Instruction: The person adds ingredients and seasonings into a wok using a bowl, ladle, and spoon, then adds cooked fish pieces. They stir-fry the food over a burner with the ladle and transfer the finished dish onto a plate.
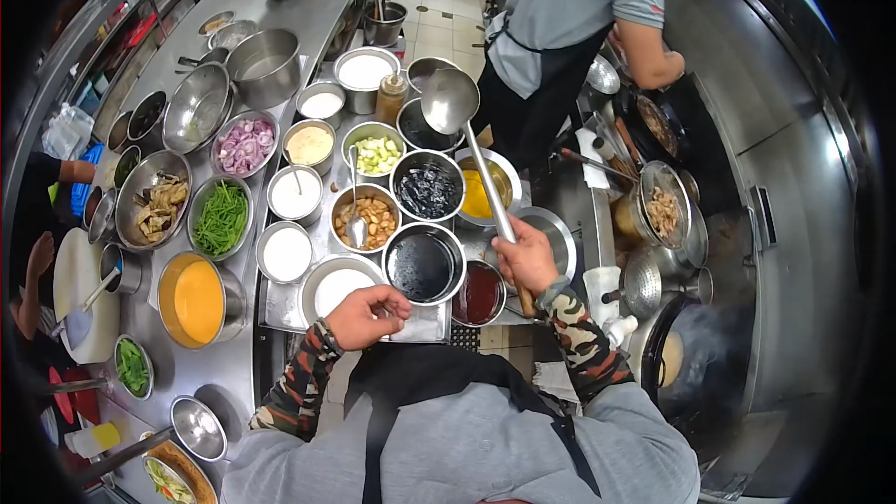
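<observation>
My right hand (528, 259) is wrapped round the handle of a long steel ladle (481, 154). The ladle's bowl points away from me, over the pots, and its wooden handle end shows below my fist. My left hand (371, 315) hovers beside a pot of white powder (338, 287) and a pot of dark liquid (424, 263). Its fingers are curled toward the thumb; whatever they pinch, if anything, is hidden. Near the ladle stand a pot of yellow liquid (485, 191), a red sauce pot (479, 294) and a pot of black jelly-like pieces (428, 190).
Left, a steel counter carries bowls of red onion (245, 144), green vegetables (220, 217) and an orange liquid pot (196, 301). A co-worker (583, 28) stands ahead by the stove. On my right, a wok (686, 350) steams near a strainer of food (664, 210).
</observation>
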Action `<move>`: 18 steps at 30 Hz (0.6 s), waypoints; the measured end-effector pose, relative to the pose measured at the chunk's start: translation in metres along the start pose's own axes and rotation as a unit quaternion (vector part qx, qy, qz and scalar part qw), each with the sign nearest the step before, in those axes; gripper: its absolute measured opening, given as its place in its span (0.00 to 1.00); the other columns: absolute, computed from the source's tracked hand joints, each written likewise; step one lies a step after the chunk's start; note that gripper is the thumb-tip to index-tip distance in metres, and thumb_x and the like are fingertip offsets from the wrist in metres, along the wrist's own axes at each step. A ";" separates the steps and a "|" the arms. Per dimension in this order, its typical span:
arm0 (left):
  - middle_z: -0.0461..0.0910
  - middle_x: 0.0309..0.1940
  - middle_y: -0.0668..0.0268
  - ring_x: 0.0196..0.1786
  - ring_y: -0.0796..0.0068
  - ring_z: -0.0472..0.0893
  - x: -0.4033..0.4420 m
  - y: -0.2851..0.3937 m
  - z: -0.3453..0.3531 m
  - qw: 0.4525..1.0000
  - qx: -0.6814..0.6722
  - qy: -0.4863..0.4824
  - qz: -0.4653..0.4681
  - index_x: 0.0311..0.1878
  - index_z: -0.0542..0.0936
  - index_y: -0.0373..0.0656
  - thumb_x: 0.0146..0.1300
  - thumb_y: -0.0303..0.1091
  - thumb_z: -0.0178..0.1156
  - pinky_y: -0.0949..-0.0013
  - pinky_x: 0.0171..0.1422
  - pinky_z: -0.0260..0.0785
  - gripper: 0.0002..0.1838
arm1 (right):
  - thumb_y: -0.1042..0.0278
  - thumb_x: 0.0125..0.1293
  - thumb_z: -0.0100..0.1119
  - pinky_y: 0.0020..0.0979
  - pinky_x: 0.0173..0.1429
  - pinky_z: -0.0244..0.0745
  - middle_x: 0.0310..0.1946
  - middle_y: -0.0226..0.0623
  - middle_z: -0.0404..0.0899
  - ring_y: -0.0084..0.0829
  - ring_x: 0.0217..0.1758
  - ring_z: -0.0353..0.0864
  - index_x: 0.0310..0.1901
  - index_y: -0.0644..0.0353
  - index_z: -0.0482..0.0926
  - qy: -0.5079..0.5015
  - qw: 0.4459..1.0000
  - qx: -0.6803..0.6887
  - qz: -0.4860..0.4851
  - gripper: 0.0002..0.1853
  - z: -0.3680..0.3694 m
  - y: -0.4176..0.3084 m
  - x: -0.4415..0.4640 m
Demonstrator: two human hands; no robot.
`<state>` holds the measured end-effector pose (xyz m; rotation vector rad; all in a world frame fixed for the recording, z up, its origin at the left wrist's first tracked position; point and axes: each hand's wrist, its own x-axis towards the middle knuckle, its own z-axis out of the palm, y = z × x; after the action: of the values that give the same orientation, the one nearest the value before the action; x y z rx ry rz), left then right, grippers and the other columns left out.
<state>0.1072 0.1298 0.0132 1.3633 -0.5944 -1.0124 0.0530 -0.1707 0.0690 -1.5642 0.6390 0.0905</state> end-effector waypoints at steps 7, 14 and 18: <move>0.82 0.38 0.71 0.42 0.84 0.79 0.012 0.000 -0.049 0.999 0.013 0.040 0.017 0.46 0.80 0.41 0.58 0.28 0.65 0.78 0.47 0.70 0.12 | 0.77 0.65 0.54 0.23 0.14 0.58 0.19 0.27 0.68 0.18 0.12 0.63 0.69 0.54 0.63 0.012 0.999 -0.018 0.048 0.30 0.012 0.016 0.007; 0.80 0.37 0.71 0.39 0.85 0.76 0.064 0.032 -0.073 0.995 0.064 0.028 0.067 0.45 0.78 0.40 0.58 0.26 0.64 0.78 0.45 0.70 0.11 | 0.76 0.66 0.54 0.22 0.14 0.58 0.21 0.27 0.67 0.17 0.13 0.63 0.67 0.54 0.65 0.018 0.995 0.064 0.075 0.27 0.014 0.006 0.000; 0.79 0.38 0.71 0.43 0.80 0.78 0.134 0.050 -0.109 0.972 0.127 0.152 0.123 0.45 0.78 0.40 0.59 0.25 0.62 0.74 0.51 0.71 0.11 | 0.74 0.67 0.55 0.23 0.15 0.59 0.22 0.27 0.67 0.17 0.13 0.62 0.65 0.54 0.65 -0.010 0.981 0.176 0.080 0.25 0.003 -0.015 -0.012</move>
<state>0.2754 0.0658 0.0172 1.5869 -0.6564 -0.5248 0.0500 -0.1646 0.0873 -1.1682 0.7225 0.1065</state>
